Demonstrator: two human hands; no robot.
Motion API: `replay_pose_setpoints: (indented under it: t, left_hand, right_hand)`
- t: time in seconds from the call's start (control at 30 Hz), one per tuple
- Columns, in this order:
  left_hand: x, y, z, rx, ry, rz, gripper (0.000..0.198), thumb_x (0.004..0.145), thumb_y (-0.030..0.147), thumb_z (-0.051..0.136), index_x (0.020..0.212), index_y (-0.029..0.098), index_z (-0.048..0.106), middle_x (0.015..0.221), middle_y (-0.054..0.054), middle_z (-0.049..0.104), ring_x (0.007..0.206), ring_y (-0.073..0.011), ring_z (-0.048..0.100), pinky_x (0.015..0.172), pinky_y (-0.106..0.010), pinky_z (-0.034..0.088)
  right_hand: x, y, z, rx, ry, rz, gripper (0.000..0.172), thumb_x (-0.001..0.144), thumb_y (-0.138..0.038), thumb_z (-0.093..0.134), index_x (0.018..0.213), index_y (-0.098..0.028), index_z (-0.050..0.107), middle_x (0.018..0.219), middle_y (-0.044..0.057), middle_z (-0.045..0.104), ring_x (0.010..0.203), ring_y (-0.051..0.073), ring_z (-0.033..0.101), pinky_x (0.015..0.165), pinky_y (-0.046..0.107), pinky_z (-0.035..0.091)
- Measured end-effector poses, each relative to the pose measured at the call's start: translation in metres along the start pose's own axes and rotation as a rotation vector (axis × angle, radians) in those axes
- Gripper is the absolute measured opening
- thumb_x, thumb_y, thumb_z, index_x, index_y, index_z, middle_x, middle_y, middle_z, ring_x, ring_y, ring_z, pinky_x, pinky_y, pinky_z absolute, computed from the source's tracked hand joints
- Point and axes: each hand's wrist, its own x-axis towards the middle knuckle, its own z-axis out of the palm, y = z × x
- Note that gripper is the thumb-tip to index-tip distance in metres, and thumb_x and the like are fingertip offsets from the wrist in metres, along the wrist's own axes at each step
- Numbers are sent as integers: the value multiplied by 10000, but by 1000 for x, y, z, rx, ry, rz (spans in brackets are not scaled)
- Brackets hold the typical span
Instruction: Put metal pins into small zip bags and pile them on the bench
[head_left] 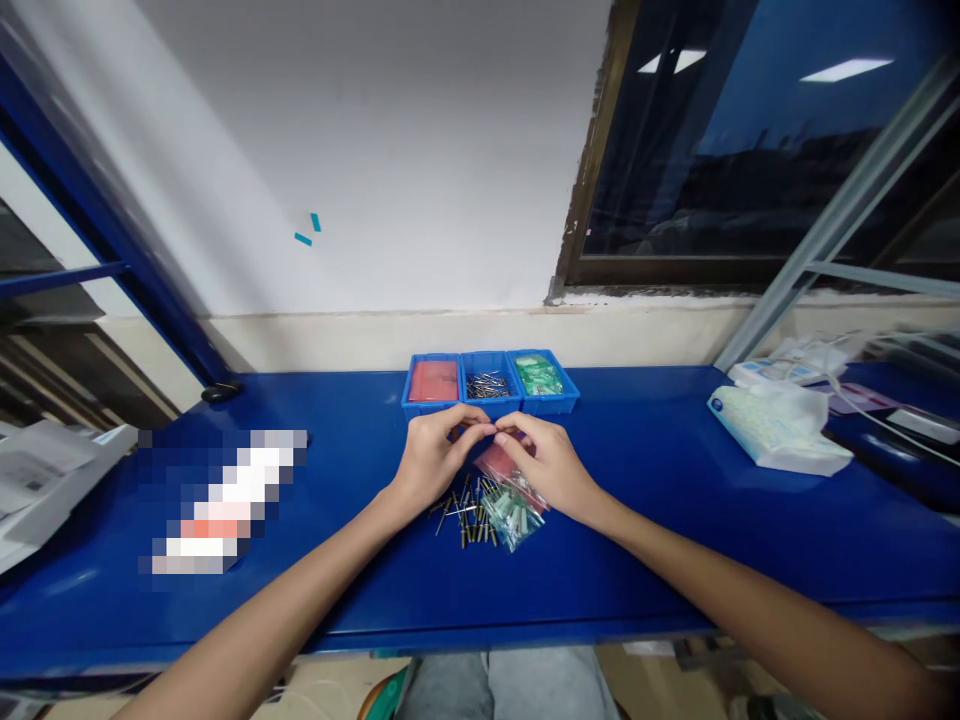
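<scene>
Close together, the left hand (432, 455) and right hand (559, 465) nearly meet at the fingertips; whether they pinch anything, I cannot tell. A red bag (495, 462) shows just below them, partly hidden by the right hand. Nearer the person lie metal fasteners (471, 525) and a green bag (516, 522); beyond, blue bins (491, 405).

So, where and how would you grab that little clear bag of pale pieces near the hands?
I'd pinch the near corner of the clear bag, coming from the front of the blue table. That corner points this way and looks free, while metal pins crowd its left and the right hand is close to its far end.
</scene>
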Motion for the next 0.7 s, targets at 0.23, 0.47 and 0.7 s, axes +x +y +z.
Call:
replay_pose_setpoints:
  t: [0.23, 0.47, 0.7]
  left_hand:
    - [3, -10, -8, 266, -158, -61, 493, 912, 235, 616, 1377, 177, 460, 990, -43, 731, 726, -160, 673, 669, -270, 514]
    - [2, -17, -10, 481, -264, -2, 164, 958, 219, 518, 1082, 213, 625, 1016, -36, 703, 727, -160, 651, 636, -266, 483]
    - [5, -16, -14, 445, -305, 51, 209, 985, 218, 473, 1100, 201, 647, 1039, -47, 699, 786, -167, 663, 694, -289, 501]
  right_hand:
    - [22, 8, -19, -349, 52, -188, 160, 973, -189, 502, 927, -185, 655, 921, 57, 703, 925, 210, 625, 867, 339, 461]
    - [81, 26, -22, -593, 92, -55, 213, 949, -200, 527, 1092, -142, 675, 956, 102, 710, 935, 243, 637, 838, 368, 491]
    - [35, 6, -25, -504, -16, -118, 314, 988, -234, 449, 1263, -153, 574, 1181, 122, 647, 1022, 221, 631, 926, 374, 494]
